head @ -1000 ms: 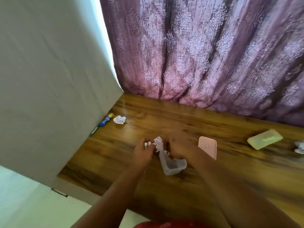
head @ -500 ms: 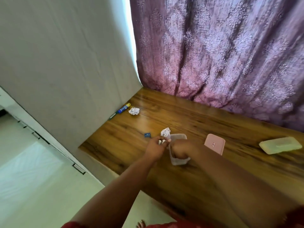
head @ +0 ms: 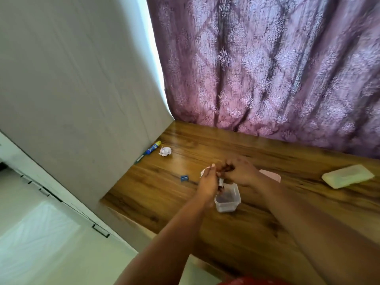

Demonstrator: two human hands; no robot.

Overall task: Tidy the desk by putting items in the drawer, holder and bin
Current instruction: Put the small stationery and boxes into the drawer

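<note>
Hands loading small items into clear holder [head: 227, 199], centre frame, on bench [head: 267, 233].
Left hand [head: 207, 183] and right hand [head: 240, 171] fingers curled together on something small, blurred; holder unsteadied, could tip if knocked.

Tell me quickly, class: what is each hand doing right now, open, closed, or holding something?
Left hand: grip cannot be told; blurred beside the clear container.
Right hand: fingers curled above the container; whether they hold anything cannot be told.
</note>
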